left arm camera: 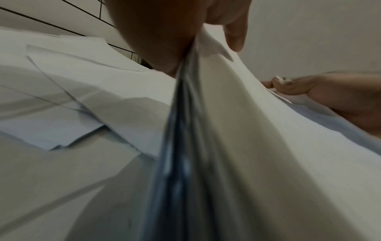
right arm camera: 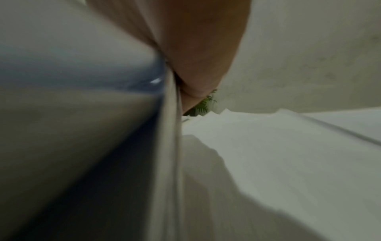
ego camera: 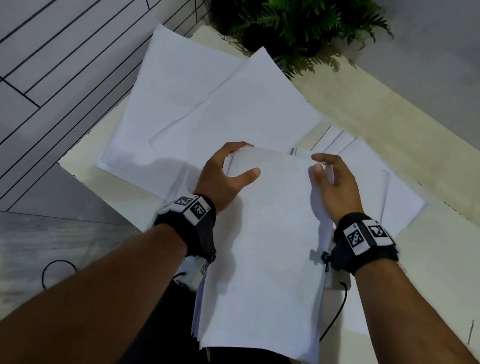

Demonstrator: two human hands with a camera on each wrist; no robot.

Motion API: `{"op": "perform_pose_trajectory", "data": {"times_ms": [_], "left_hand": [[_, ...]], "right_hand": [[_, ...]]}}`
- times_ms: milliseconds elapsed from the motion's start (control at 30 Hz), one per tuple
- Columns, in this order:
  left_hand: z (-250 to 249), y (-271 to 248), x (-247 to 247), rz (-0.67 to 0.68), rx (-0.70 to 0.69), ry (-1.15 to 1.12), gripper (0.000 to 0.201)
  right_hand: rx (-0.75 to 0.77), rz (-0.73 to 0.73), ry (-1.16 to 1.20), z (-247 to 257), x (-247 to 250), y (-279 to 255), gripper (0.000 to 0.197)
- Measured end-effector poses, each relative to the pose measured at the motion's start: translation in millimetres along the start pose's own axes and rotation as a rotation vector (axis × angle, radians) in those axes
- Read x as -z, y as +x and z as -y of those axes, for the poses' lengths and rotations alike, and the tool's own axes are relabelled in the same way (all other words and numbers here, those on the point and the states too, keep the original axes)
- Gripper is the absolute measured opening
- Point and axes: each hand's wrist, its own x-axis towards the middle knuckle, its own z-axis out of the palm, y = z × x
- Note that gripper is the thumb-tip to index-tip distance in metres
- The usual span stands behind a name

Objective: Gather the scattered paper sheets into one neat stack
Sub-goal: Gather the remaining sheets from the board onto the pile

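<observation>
A thick stack of white paper (ego camera: pixel 260 251) is held tilted above the table's near edge, its lower end hanging over my lap. My left hand (ego camera: pixel 224 171) grips the stack's far left corner, thumb on top and fingers curled behind the edge. My right hand (ego camera: pixel 332 179) holds the stack's right edge, thumb on the top sheet. The left wrist view shows the stack's edge (left arm camera: pixel 185 146) running under my left palm (left arm camera: pixel 160 40). The right wrist view shows the stack (right arm camera: pixel 169 146) against my right palm (right arm camera: pixel 195 48). Loose sheets (ego camera: pixel 210 104) lie overlapping on the table behind, with more sheets (ego camera: pixel 392 188) at the right.
The cream table (ego camera: pixel 413 127) stands in a corner, with a tiled wall at the left and a plain wall at the right. A green potted fern (ego camera: pixel 298 3) sits at the table's far corner. A black cable (ego camera: pixel 337 315) hangs by the near edge.
</observation>
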Motion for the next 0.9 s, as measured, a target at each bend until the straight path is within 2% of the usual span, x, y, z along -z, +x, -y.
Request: {"op": "perform_pose_trajectory", "data": {"times_ms": [133, 233, 333, 400, 500, 567, 667, 767, 833, 900], "left_hand": [[4, -3, -1, 0.019, 0.026, 0.001, 0.048], [10, -3, -3, -0.003, 0.085, 0.001, 0.024], [22, -8, -3, -0.102, 0.135, -0.032, 0.023], [29, -13, -2, -0.141, 0.167, -0.032, 0.035], [46, -17, -4, -0.059, 0.275, 0.048, 0.072], [52, -16, -5, -0.010, 0.308, 0.143, 0.074], [44, -3, -4, -0.062, 0.283, 0.149, 0.064], [27, 22, -2, -0.011, 0.192, 0.206, 0.058], [21, 43, 4, -0.111, 0.105, 0.235, 0.048], [20, 68, 19, -0.249, 0.030, 0.448, 0.058]], "right_hand": [[-0.048, 0.029, -0.022, -5, -2, -4, 0.009], [-0.053, 0.013, -0.025, -3, -3, -3, 0.008], [-0.077, -0.055, 0.042, -15, -4, -11, 0.022], [-0.177, -0.087, 0.091, -29, -5, -22, 0.031], [-0.374, -0.060, 0.148, -46, -14, -37, 0.048], [-0.416, -0.037, 0.169, -51, -20, -45, 0.051], [-0.373, -0.003, 0.092, -57, -27, -51, 0.038], [-0.304, -0.041, 0.053, -61, -22, -47, 0.030], [-0.294, -0.109, 0.097, -62, -15, -42, 0.023], [-0.294, -0.161, 0.103, -66, -7, -38, 0.019]]}}
